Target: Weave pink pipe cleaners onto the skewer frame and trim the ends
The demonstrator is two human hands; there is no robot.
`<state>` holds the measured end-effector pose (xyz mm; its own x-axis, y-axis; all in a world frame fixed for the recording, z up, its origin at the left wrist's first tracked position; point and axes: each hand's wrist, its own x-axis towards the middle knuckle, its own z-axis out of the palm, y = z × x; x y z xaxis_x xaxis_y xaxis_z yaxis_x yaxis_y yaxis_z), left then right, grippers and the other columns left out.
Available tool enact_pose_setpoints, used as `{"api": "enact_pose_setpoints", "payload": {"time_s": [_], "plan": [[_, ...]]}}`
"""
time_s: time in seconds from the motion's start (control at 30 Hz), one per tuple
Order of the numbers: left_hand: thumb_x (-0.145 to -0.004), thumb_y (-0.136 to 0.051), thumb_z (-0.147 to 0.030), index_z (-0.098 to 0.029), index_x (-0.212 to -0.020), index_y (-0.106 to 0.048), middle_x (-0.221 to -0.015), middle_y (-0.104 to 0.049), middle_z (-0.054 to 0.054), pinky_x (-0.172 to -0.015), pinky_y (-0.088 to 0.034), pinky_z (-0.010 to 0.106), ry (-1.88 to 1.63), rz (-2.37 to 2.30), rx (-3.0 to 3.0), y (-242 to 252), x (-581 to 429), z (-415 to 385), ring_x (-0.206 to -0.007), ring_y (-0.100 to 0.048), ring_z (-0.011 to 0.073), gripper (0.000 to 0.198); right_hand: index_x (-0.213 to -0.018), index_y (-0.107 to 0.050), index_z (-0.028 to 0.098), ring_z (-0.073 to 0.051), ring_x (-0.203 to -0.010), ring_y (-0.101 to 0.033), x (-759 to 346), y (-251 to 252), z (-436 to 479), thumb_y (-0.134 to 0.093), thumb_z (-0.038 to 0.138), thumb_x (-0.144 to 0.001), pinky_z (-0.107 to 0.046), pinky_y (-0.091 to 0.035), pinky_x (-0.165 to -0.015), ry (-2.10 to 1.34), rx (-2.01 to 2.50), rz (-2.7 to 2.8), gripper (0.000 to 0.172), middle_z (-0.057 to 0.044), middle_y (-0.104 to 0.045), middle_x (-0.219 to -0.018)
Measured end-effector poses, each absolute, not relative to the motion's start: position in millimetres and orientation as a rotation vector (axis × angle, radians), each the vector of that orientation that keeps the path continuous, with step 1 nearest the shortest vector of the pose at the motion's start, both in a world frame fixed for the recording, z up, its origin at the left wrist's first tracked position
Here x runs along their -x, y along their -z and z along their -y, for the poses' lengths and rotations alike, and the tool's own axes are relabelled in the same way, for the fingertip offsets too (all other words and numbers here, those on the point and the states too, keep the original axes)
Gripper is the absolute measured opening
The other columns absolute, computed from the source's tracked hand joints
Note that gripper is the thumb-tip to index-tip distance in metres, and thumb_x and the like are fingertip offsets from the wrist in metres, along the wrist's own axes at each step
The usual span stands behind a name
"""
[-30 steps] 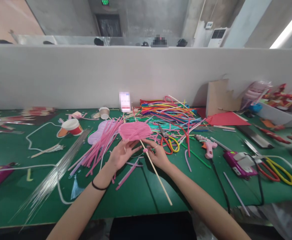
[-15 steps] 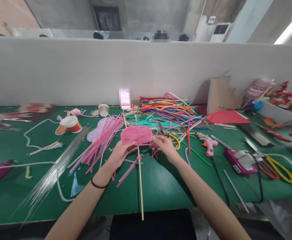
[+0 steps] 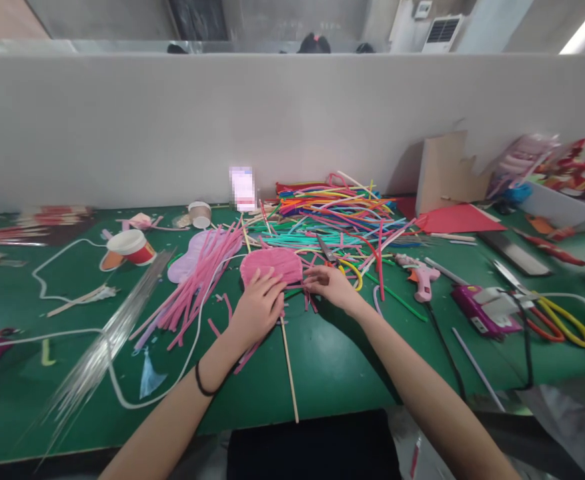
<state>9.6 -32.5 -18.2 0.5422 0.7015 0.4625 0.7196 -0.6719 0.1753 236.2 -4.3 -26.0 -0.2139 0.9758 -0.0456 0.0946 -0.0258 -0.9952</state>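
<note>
Now, head view. Left hand: palm down, fingers spread flat and pressed on the lower left edge of the pink fan; nothing gripped. Its forearm comes in from lower left, with a black band at the wrist. Right hand: knuckles up, thumb and forefinger drawn together on the fan's right edge, pinching it; its forearm comes in from lower right. The fan lies flat on the green table between the two hands, mid-view. A wooden stick runs from under the left hand toward the near table edge, slanted slightly right.

Surface: loose pink pipe cleaners just left of the fan; mixed-colour pipe cleaners heaped behind it. Paper cup and a bundle of silver wires to the left. Pink glue gun and yellow-handled scissors to the right.

Room: a white partition stands along the table's far edge, with grey concrete and an air-conditioning unit beyond
</note>
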Motion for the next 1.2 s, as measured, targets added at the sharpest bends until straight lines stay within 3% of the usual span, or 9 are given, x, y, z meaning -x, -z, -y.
{"api": "enact_pose_setpoints", "payload": {"time_s": [0.13, 0.27, 0.43, 0.67, 0.9, 1.2], "plan": [[-0.095, -0.039, -0.051, -0.012, -0.148, -0.032, -0.149, -0.041, 0.016, -0.114, -0.007, 0.064, 0.537, 1.334, 2.73, 30, -12, 30, -0.144, -0.023, 0.033, 0.066, -0.096, -0.066, 0.017, -0.016, -0.078, -0.069, -235, 26, 4, -0.067, 0.011, -0.069, -0.029, -0.055, -0.074, -1.29, 1.225, 1.482, 0.028, -0.003, -0.072, -0.081], [-0.092, -0.037, -0.06, -0.015, -0.152, -0.02, -0.153, -0.034, 0.016, -0.112, 0.003, 0.065, 0.484, 1.336, 2.775, 34, -10, 29, -0.146, -0.017, 0.0335, 0.077, -0.093, -0.067, 0.019, -0.016, -0.077, -0.068, -229, 28, 5, -0.063, 0.014, -0.074, -0.031, -0.054, -0.075, -0.978, 1.259, 1.582, 0.02, -0.003, -0.071, -0.081], [-0.089, -0.039, -0.064, -0.017, -0.153, -0.015, -0.154, -0.033, 0.017, -0.112, 0.004, 0.063, 0.484, 1.331, 2.809, 33, -9, 29, -0.146, -0.017, 0.0335, 0.083, -0.091, -0.066, 0.023, -0.016, -0.076, -0.066, -223, 32, 3, -0.06, 0.017, -0.078, -0.031, -0.052, -0.074, -0.765, 1.254, 1.588, 0.015, -0.001, -0.069, -0.081], [-0.087, -0.038, -0.068, -0.016, -0.153, -0.011, -0.154, -0.032, 0.017, -0.112, 0.006, 0.062, 0.463, 1.321, 2.805, 37, -9, 27, -0.146, -0.015, 0.0339, 0.089, -0.083, -0.06, 0.02, -0.015, -0.064, -0.065, -216, 31, 0, -0.071, 0.028, -0.07, -0.03, -0.057, -0.065, -1.079, 1.202, 1.213, 0.019, 0.0, -0.065, -0.074], [-0.086, -0.037, -0.069, -0.015, -0.153, -0.012, -0.155, -0.03, 0.018, -0.112, 0.006, 0.062, 0.47, 1.345, 2.815, 36, -11, 28, -0.146, -0.014, 0.0342, 0.09, -0.086, -0.062, 0.017, -0.014, -0.074, -0.071, -212, 18, 12, -0.081, 0.024, -0.066, -0.032, -0.059, -0.083, -1.381, 1.05, 0.781, 0.029, -0.002, -0.073, -0.077], [-0.089, -0.035, -0.066, -0.017, -0.154, -0.002, -0.156, -0.027, 0.019, -0.113, 0.0, 0.061, 0.522, 1.388, 2.842, 30, -10, 28, -0.147, -0.01, 0.0338, 0.089, -0.075, -0.071, 0.016, -0.018, -0.092, -0.072, -203, 19, 12, -0.078, 0.014, -0.069, -0.027, -0.059, -0.089, -1.577, 0.979, 0.511, 0.009, -0.004, -0.075, -0.085]]}}
